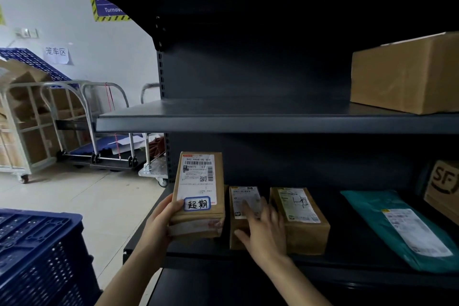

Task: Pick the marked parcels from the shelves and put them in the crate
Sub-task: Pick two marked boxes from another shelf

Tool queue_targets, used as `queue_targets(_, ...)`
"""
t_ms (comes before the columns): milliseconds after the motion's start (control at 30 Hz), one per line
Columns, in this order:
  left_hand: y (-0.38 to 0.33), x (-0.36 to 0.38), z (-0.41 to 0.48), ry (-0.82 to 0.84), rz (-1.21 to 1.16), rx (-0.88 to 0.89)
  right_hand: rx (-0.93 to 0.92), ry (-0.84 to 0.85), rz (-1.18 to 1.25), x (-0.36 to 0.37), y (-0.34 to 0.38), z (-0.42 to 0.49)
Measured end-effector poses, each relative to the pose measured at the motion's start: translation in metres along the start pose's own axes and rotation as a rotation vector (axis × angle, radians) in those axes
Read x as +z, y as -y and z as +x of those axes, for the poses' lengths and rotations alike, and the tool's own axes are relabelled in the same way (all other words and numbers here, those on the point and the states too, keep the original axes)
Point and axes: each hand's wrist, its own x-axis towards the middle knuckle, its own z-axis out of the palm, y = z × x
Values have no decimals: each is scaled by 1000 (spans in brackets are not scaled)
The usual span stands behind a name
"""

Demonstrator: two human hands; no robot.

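My left hand (164, 218) grips a brown cardboard parcel (198, 181) by its lower left corner and tilts it up off the lower shelf (347, 259). A white sticker with a blue border and handwritten characters marks that parcel's label. My right hand (263, 228) rests with spread fingers on a second small brown parcel (238, 199) lying flat beside it. A third brown parcel (300, 218) lies just to the right, with pen marks on its label. The blue plastic crate (37, 256) stands at the lower left, beside the shelving.
A teal mailer bag (397, 226) and a brown SF box (444, 189) lie further right on the lower shelf. A large cardboard box (407, 74) sits on the upper shelf (248, 119). Trolleys (99, 131) and a roll cage with cartons stand at the back left.
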Motion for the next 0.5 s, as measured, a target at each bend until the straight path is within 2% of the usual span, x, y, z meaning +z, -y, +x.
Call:
queue_targets(233,-4,50,4,172,-49,-28,32,-97,-12,-27,-48,-37)
queue_targets(500,27,138,-14,372,-18,-141,288,-185,-39,-54,-138,-90)
